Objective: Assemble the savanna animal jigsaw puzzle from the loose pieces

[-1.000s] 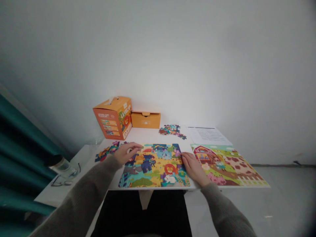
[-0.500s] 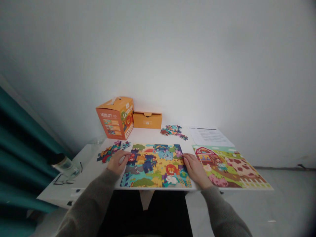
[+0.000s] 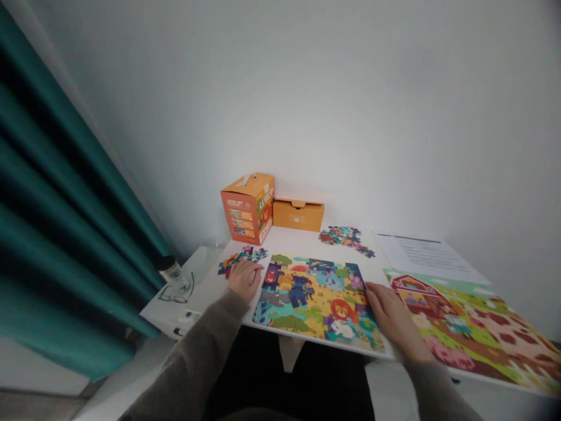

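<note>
Left hand (image 3: 244,279) at loose puzzle pieces (image 3: 249,252), just left of animal puzzle (image 3: 313,310); can't tell from here if fingers pinch one. Right hand (image 3: 388,307) laid along puzzle's right edge, fingers loosely extended. Farm picture (image 3: 477,336) beside it, printed sheet (image 3: 429,254) behind. Second pile (image 3: 344,235) farther back, near low orange box (image 3: 298,215). Taller orange box (image 3: 248,210) adjacent (cheerful lion on side). Bottle (image 3: 176,279), eyeglasses (image 3: 179,299) far left.
</note>
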Available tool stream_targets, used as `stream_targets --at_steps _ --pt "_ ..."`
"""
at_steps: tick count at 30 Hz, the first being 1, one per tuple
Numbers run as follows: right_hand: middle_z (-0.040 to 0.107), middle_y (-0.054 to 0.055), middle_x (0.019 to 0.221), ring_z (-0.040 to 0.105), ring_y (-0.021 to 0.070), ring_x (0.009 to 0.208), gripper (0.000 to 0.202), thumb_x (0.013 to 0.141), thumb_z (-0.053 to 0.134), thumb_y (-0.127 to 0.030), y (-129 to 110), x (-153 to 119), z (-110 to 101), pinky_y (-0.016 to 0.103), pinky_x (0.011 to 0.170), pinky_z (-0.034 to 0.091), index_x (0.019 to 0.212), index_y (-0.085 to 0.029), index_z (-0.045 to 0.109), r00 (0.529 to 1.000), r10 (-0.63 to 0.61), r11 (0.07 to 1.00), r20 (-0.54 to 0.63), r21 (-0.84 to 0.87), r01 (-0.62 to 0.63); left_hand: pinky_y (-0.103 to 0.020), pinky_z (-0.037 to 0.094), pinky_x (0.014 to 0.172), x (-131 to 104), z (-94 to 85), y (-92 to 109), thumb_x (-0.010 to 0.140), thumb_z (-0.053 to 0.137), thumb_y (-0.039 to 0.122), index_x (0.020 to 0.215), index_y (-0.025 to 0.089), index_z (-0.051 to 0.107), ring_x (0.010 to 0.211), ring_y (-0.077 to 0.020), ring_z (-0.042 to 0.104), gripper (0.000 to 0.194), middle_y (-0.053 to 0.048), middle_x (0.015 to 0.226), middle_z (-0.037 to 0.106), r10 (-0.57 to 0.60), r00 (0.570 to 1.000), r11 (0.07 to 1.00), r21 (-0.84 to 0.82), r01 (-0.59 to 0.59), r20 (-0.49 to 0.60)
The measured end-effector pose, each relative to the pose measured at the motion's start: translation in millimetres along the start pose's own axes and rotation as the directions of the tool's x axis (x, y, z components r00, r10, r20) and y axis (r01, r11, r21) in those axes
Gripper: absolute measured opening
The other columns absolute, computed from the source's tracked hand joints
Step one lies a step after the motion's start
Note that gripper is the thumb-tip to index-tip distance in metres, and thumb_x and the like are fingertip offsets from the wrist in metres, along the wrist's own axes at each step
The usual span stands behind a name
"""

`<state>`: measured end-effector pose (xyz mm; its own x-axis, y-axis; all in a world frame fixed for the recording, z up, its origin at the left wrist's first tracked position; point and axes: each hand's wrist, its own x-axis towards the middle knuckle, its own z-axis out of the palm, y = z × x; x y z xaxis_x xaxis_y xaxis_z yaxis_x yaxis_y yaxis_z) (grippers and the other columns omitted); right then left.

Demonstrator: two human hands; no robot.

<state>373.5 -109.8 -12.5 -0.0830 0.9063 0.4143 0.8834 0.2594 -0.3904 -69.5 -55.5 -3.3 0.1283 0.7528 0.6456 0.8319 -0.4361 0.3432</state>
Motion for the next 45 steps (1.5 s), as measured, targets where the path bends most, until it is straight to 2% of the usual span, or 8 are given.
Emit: stream_targets --at_steps 5,9,19,25,32,37,42,45 --pt "0.067 0.014 0.123 0.06 0.0281 0.116 0.042 0.1 0.038 -0.042 3 -1 2 0.046 0.104 0.047 0.123 -0.018 0.062 1.0 -0.007 1.0 0.006 -0.009 0.007 -0.043 0.044 0.091 3 -18.5 -41 0.087 0.056 0.026 0.102 0.022 0.068 0.107 -0.0291 0.058 0.021 -0.008 0.106 0.069 -0.251 0.968 0.951 0.177 0.252 -0.028" --pt "0.067 0.014 0.123 0.061 0.0285 0.115 0.042 0.1 0.037 -0.043 3 -1 2 0.047 0.103 0.048 0.123 -0.018 0.062 1.0 -0.01 1.0 -0.009 -0.01 0.01 -0.045 0.044 0.09 -5 -32.7 -58 0.08 0.062 0.026 0.117 0.023 0.064 0.11 -0.033 0.054 0.038 -0.01 0.114 0.064 -0.315 0.948 0.921 0.256 0.294 0.044" --pt "0.068 0.014 0.123 0.063 0.0287 0.114 0.044 0.099 0.038 -0.044 5 -2 4 0.046 0.101 0.05 0.126 -0.018 0.062 1.0 0.0 1.0 -0.018 -0.024 0.0 -0.049 0.041 0.096 -16 -38.0 -59 0.073 0.062 0.021 0.118 0.024 0.062 0.112 -0.0323 0.055 0.045 -0.009 0.12 0.066 -0.268 0.942 0.947 0.235 0.219 0.201" --pt "0.067 0.014 0.125 0.063 0.0291 0.116 0.045 0.1 0.037 -0.045 7 -2 4 0.047 0.102 0.049 0.127 -0.018 0.061 1.0 -0.001 0.999 -0.013 -0.033 0.001 -0.045 0.049 0.099 -15 -39.0 -56 0.074 0.062 0.021 0.12 0.021 0.061 0.111 -0.0275 0.059 0.046 -0.011 0.115 0.06 -0.089 0.978 0.994 -0.051 0.1 0.188" --pt "0.067 0.014 0.125 0.063 0.0289 0.116 0.045 0.099 0.039 -0.044 9 -2 6 0.047 0.101 0.05 0.127 -0.018 0.061 1.0 0.001 1.0 -0.032 -0.029 -0.002 -0.045 0.054 0.1 -17 -30.4 -34 0.083 0.064 0.027 0.109 0.021 0.063 0.118 -0.0261 0.057 0.027 -0.012 0.118 0.058 -0.076 0.997 0.923 -0.377 0.081 0.027" --pt "0.067 0.015 0.124 0.062 0.0297 0.115 0.044 0.099 0.038 -0.044 10 -3 8 0.048 0.102 0.049 0.127 -0.017 0.06 1.0 -0.01 0.999 -0.025 -0.031 0.009 -0.042 0.058 0.091 -20 -17.7 -14 0.081 0.071 0.034 0.112 0.02 0.056 0.099 -0.0198 0.066 0.037 -0.013 0.125 0.058 -0.243 0.969 0.661 -0.724 0.197 0.041" --pt "0.067 0.015 0.122 0.061 0.03 0.114 0.042 0.097 0.044 -0.043 4 -1 0 0.048 0.101 0.048 0.126 -0.017 0.06 0.999 -0.027 1.0 -0.031 0.002 0.027 -0.038 0.058 0.087 -24 -20.1 28 0.081 0.073 0.038 0.111 0.02 0.055 0.092 -0.0173 0.065 0.039 -0.012 0.125 0.059 -0.254 0.966 0.589 -0.783 0.198 0.052" --pt "0.067 0.015 0.112 0.06 0.0308 0.109 0.037 0.096 0.043 -0.041 -24 0 -14 0.049 0.099 0.047 0.115 -0.018 0.065 0.983 -0.02 0.999 -0.182 0.026 0.025 -0.04 0.056 0.095 -24 -26.7 61 0.084 0.07 0.036 0.108 0.022 0.055 0.11 -0.0224 0.062 0.032 -0.012 0.122 0.058 -0.189 0.982 0.592 -0.797 0.118 0.005"
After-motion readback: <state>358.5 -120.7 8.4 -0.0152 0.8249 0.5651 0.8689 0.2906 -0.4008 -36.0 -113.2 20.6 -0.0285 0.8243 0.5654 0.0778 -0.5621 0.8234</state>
